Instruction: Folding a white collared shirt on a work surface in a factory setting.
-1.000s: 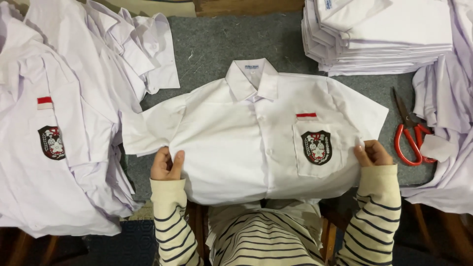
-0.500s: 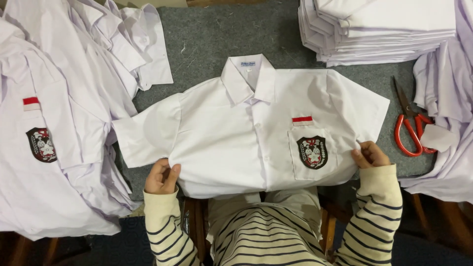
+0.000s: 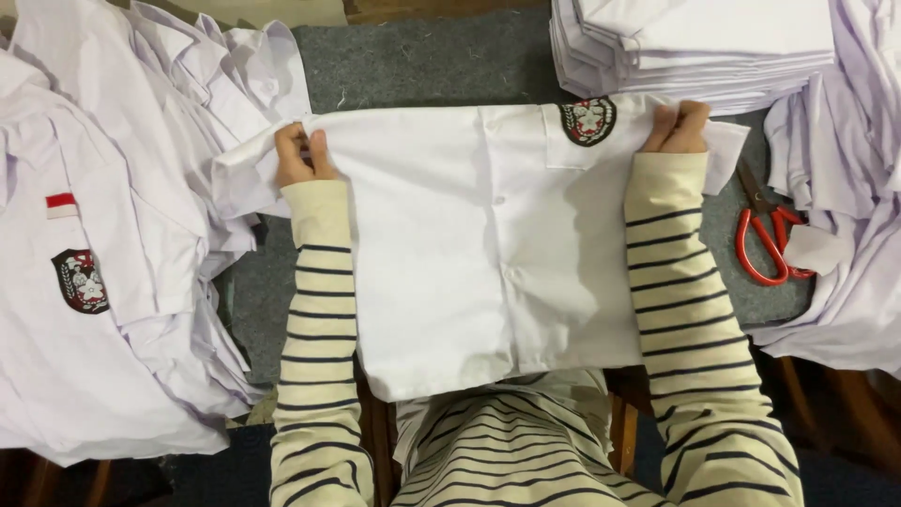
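Left hand [image 3: 298, 155] and right hand [image 3: 678, 129] each pinch the white shirt [image 3: 479, 244] — spread over the grey surface [image 3: 422, 66]; red scissors [image 3: 770, 235] just right.

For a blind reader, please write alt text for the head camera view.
Both hands, left hand and right hand, grip a white shirt at its upper corners over a grey table. Red scissors lie right; folded shirts are stacked behind.

Both hands, left hand [image 3: 298, 155] & right hand [image 3: 678, 129], pinch the far edge of a white shirt [image 3: 488, 253] on the grey table [image 3: 422, 66], red scissors [image 3: 765, 235] right, folded shirt stack [image 3: 694, 42] far right, loose shirts [image 3: 103, 282] left.
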